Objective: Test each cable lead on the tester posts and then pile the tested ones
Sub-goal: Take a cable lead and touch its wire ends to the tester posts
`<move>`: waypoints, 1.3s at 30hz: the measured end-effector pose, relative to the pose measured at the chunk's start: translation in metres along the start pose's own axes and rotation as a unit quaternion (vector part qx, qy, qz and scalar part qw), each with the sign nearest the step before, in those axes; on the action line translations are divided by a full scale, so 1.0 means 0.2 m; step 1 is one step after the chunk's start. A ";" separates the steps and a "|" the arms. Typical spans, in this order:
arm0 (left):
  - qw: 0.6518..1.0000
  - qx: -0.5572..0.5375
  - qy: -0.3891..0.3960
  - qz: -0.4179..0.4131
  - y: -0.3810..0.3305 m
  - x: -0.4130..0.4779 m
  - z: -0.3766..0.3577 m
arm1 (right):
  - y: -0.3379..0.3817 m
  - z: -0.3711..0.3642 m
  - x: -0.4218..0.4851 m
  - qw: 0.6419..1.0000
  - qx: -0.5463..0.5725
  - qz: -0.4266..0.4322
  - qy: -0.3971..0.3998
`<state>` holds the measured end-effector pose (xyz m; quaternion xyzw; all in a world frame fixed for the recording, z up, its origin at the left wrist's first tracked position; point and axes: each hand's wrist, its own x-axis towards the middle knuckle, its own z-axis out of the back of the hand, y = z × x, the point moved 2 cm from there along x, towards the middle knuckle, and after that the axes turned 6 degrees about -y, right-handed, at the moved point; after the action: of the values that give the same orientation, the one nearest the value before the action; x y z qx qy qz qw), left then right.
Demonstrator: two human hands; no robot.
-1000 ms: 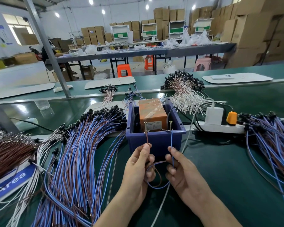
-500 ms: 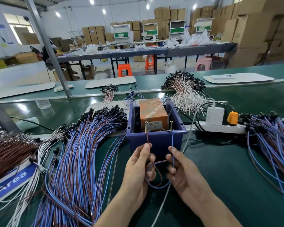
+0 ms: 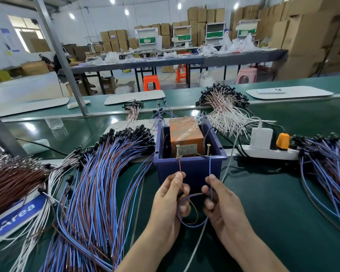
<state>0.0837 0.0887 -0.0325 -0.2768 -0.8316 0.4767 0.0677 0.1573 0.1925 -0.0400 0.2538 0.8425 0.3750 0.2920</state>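
Though limp below, glossy leads straight at threaded posts.

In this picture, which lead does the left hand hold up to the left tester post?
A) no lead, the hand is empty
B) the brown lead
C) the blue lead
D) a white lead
B: the left hand pinches the brown lead, whose end reaches up to the left post, while the right hand pinches the blue lead.
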 end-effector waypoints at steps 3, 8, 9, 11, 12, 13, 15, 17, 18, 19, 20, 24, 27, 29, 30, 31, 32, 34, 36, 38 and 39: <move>1.000 0.000 -0.001 -0.002 0.00 0.00 0.00 | 0.00 0.00 0.00 1.000 -0.004 0.007 -0.002; 1.000 0.004 0.002 -0.002 0.00 0.00 0.01 | 0.00 0.00 0.00 1.000 -0.005 0.010 0.002; 1.000 0.004 0.002 -0.002 0.00 0.00 0.01 | 0.00 0.00 0.00 1.000 -0.007 0.011 0.002; 1.000 0.003 0.001 -0.001 0.00 0.00 0.01 | 0.00 -0.01 -0.01 1.000 -0.012 0.013 0.002; 1.000 0.002 0.000 -0.001 0.00 0.00 0.00 | 0.00 -0.01 -0.01 1.000 -0.013 0.013 0.002; 1.000 0.001 0.000 0.000 0.00 0.00 0.00 | 0.00 -0.01 -0.01 1.000 -0.014 0.013 0.002; 1.000 0.002 0.000 -0.001 0.00 0.00 0.00 | 0.00 -0.01 -0.01 1.000 -0.015 0.013 0.003; 1.000 0.004 0.000 -0.003 0.00 0.00 0.00 | 0.00 -0.01 -0.01 1.000 -0.014 0.013 0.006; 1.000 0.005 0.000 -0.003 0.00 0.00 0.00 | 0.00 -0.01 -0.01 1.000 -0.013 0.014 0.007; 1.000 0.006 0.001 -0.003 0.00 0.00 0.00 | 0.00 -0.01 -0.01 1.000 -0.012 0.015 0.008; 1.000 0.006 0.002 -0.002 0.00 0.00 0.00 | 0.00 -0.01 -0.01 1.000 -0.012 0.017 0.009; 1.000 0.004 0.005 -0.002 0.00 0.00 0.01 | 0.00 -0.01 -0.01 0.999 -0.014 0.027 0.013; 1.000 0.000 0.006 -0.002 0.00 0.00 0.00 | 0.00 -0.01 -0.01 0.999 -0.013 0.032 0.011; 1.000 -0.003 0.004 -0.003 0.00 0.00 0.00 | 0.00 -0.01 -0.02 0.999 -0.013 0.034 0.008; 1.000 -0.003 0.003 -0.003 0.00 0.00 0.00 | 0.01 -0.01 -0.02 0.999 -0.013 0.035 0.007; 1.000 -0.002 0.003 -0.003 0.00 0.00 0.00 | 0.01 -0.01 -0.03 0.999 -0.014 0.036 0.006; 1.000 -0.002 0.005 -0.003 0.00 0.00 0.00 | 0.01 -0.01 -0.03 0.999 -0.014 0.036 0.005; 1.000 -0.001 0.007 -0.003 0.00 0.00 0.00 | 0.01 -0.01 -0.03 0.999 -0.010 0.037 0.002; 1.000 0.000 0.008 -0.003 0.01 0.00 0.00 | 0.01 -0.01 -0.03 0.999 -0.003 0.038 -0.004; 1.000 0.001 0.007 -0.004 0.00 0.00 0.00 | 0.02 -0.02 -0.03 0.999 -0.001 0.038 -0.009; 1.000 0.003 0.007 -0.006 0.00 -0.01 -0.01 | 0.02 -0.02 -0.03 0.999 -0.002 0.039 -0.010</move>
<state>0.0853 0.0893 -0.0325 -0.2754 -0.8312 0.4768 0.0772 0.1599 0.1883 -0.0327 0.2899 0.8281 0.3854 0.2857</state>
